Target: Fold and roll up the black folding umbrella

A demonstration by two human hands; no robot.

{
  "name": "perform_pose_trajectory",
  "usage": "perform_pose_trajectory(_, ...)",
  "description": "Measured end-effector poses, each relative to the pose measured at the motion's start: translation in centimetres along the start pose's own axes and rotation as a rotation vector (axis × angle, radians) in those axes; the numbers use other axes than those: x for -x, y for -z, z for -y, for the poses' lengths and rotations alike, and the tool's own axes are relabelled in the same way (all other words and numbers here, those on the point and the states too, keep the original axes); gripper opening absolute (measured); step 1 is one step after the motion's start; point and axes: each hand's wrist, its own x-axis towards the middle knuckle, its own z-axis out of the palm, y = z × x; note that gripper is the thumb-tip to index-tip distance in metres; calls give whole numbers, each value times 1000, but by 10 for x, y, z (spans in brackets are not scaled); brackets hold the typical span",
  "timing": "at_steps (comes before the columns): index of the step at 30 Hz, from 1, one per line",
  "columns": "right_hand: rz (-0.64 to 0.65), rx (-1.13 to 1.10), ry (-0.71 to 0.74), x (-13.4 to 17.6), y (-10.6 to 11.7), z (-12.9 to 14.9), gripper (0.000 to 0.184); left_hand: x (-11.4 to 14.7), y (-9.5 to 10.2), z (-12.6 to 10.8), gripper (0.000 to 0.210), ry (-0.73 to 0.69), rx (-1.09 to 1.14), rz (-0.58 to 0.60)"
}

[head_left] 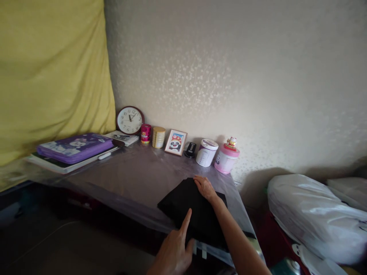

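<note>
A black, flat, folded piece (183, 198), whether cloth, bag or sheet I cannot tell, lies at the near right part of the table and reaches over its front edge. My right hand (205, 187) rests on its far edge, palm down, with the fingers lying along it. At its near side is my left hand (174, 248), index finger stretched out over the black surface and thumb held apart; its other fingers are partly hidden. Small whitish strips (203, 252) show below the near edge, beside the left thumb.
Along the wall stand a clock (130, 120), a pink can (145, 133), a yellow-lidded jar (158, 137), a panda picture frame (176, 142) and two tubs (207, 152). A purple case (76, 147) lies on books at left. A large pale plastic bag (312, 214) bulges at right.
</note>
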Motion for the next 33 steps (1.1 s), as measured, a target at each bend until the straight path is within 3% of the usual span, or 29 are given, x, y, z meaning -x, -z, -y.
perform_pose_trajectory(4,-91,89,-93,-1,8,3,30,0,0,1,70,-13,32,-14)
perform_pose_trajectory(7,-95,72,-39,8,10,18,29,0,-1,1,70,-14,28,-24)
perform_pose_trajectory(11,80,-17,108,31,5,53,19,0,-1,0,68,-1,9,-35)
perform_pose_trajectory(14,303,-136,263,45,9,76,26,1,-2,0,64,21,12,-16)
perform_pose_trajectory(16,438,-253,341,49,15,82,30,1,-2,1,61,33,10,-15)
perform_pose_trajectory(18,442,-310,361,46,18,77,32,1,-3,1,62,21,16,-26)
perform_pose_trajectory(21,254,-252,268,33,16,56,26,0,-2,1,67,-4,16,-32)
perform_pose_trajectory(23,144,-201,94,22,12,36,17,0,-1,1,69,-4,12,-25)
perform_pose_trajectory(26,21,-160,-100,13,13,8,20,1,1,-1,69,-9,24,-24)
perform_pose_trajectory(33,-122,-179,-463,44,52,-46,22,4,1,0,68,-28,31,-42)
